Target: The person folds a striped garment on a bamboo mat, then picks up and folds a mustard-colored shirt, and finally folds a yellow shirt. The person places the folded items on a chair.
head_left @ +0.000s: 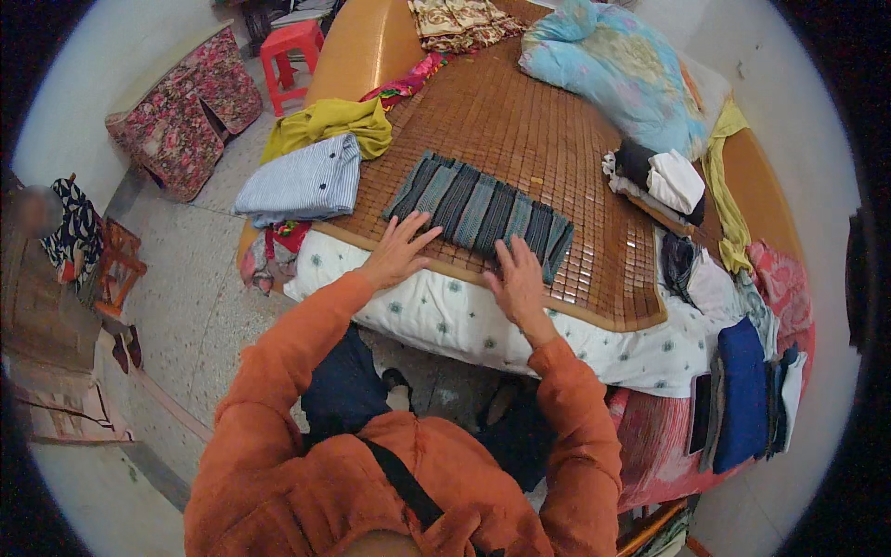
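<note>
A dark garment with grey-green and black stripes (469, 206) lies folded into a long flat strip on the brown bamboo mat (483, 116). At its near left edge my left hand (397, 254) rests with fingers spread, the fingertips touching the cloth. My right hand (518, 286) lies at the near edge towards the right end, fingers apart and the tips on the fabric. Neither hand grips anything. Left of the garment sits a folded blue-and-white striped shirt (304, 180), with a mustard-yellow cloth (339, 125) behind it.
A light-blue quilt (622, 70) is heaped at the far right. Folded black and white clothes (670, 181) and a row of folded dark clothes (742, 395) lie on the right. A red stool (290, 51) stands beyond the bed's left side. Another person (74, 227) sits at far left.
</note>
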A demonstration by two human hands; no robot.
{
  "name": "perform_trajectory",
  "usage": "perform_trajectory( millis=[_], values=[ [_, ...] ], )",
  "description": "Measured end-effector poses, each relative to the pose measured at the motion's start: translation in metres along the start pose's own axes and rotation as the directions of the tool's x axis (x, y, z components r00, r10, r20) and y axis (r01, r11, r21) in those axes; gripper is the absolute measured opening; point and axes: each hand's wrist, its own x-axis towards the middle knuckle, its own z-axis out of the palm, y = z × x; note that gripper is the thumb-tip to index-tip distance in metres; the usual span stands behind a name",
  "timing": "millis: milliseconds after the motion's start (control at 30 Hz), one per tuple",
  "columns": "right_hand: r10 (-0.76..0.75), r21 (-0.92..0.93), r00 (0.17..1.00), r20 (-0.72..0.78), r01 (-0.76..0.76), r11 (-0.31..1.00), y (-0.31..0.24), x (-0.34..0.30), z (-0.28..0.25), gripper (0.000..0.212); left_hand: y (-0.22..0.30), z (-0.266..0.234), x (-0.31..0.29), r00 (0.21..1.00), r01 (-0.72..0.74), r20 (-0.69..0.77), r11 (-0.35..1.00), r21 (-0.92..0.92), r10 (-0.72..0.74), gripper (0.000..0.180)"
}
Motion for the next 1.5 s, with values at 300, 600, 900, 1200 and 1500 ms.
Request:
perform_trajectory(
  millis=[300, 600, 900, 1200, 1500],
  values=[
    [-0.066, -0.113, 0.983, 0.171, 0.086, 0.990, -0.012, 0.059, 0.035, 0.061, -0.037, 0.024, -0.008, 0.949, 0.263, -0.186, 0.965, 0.013, -0.256, 0.063],
    [-0.001, -0.240, 0.993, 0.116, 0.029, 0.970, 0.027, 0.106, 0.091, 0.064, -0.033, 0.011, -0.005, 0.954, 0.237, -0.191, 0.971, 0.001, -0.232, 0.064],
    [0.045, -0.341, 0.999, 0.025, -0.033, 0.939, 0.077, 0.161, 0.113, 0.061, -0.043, 0.023, -0.009, 0.955, 0.210, -0.211, 0.977, -0.020, -0.210, 0.050],
    [0.134, -0.282, 0.928, 0.348, -0.032, 0.959, 0.089, 0.147, 0.082, 0.053, -0.038, 0.026, -0.003, 0.966, 0.181, -0.190, 0.983, 0.016, -0.175, 0.047],
    [-0.009, 0.608, 0.642, 0.766, -0.720, 0.334, 0.009, 0.083, -0.034, 0.034, -0.047, 0.030, -0.010, 0.969, 0.140, -0.216, 0.988, 0.070, -0.122, 0.043]
  ],
)
